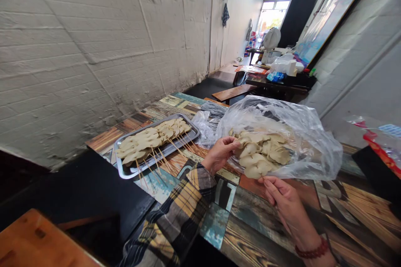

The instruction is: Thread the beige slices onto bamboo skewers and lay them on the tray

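Note:
A metal tray [125, 174] on the table carries rows of flat beige food slices [150, 137] threaded on thin wooden skewers, whose bare ends stick out over its near rim. To the right, a clear plastic bag [316, 150] lies with its mouth toward me and holds loose slices of the same kind. My right hand [282, 198] is closed in a pinch on the lower end of a skewer that bears several slices [258, 164] in front of the bag. With thumb and fingers pinched, my left hand [221, 154] grips a beige slice at the bag's left side.
Loose bamboo sticks [369, 212] lie at the right of the patterned table [250, 212]. A grey cloth [213, 109] and crumpled plastic [204, 127] sit behind the tray. A wooden bench [233, 91] and a cluttered table stand beyond. At left is a white wall [94, 41].

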Tool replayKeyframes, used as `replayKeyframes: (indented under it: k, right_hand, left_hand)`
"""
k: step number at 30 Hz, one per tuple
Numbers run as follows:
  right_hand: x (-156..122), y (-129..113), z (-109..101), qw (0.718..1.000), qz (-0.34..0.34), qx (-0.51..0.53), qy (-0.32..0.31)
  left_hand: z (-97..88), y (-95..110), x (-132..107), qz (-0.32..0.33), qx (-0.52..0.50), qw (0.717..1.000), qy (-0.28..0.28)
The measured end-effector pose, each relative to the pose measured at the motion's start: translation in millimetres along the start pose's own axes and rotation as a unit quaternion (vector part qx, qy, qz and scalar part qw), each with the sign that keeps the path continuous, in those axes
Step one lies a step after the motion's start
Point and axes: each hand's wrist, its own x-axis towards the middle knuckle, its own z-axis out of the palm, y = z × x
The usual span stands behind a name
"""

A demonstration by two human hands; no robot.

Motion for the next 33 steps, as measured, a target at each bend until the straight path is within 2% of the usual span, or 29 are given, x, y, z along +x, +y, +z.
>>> replayKeyframes:
  k: [6, 13, 19, 25, 29, 33]
  right_hand:
    - [-0.2, -1.0, 1.6, 1.000, -0.004, -0.014, 0.002]
    - [0.2, 2.5, 0.0, 1.000, 0.009, 0.012, -0.012]
    - [-1.3, -3.3, 2.8, 0.999, 0.030, 0.026, -0.011]
    - [-2.1, -4.3, 4.4, 0.999, 0.035, 0.025, -0.011]
    - [-2.0, -5.1, 5.1, 1.000, 0.006, 0.012, -0.009]
    - [-1.9, -5.0, 6.4, 1.000, 0.005, 0.025, -0.011]
  left_hand:
    - [0.2, 0.7, -0.5, 0.015, 0.009, 0.999, 0.028]
    - [-0.1, 3.7, -0.5, 0.018, 0.016, 0.999, 0.024]
    - [1.1, 1.0, 0.3, 0.051, 0.054, 0.997, 0.037]
    - [2.8, 4.1, -3.8, -0.001, 0.003, 1.000, 0.028]
    - [3.2, 6.6, -3.9, -0.018, -0.006, 1.000, 0.014]
    - [7.7, 2.3, -3.0, -0.024, -0.057, 0.998, 0.026]
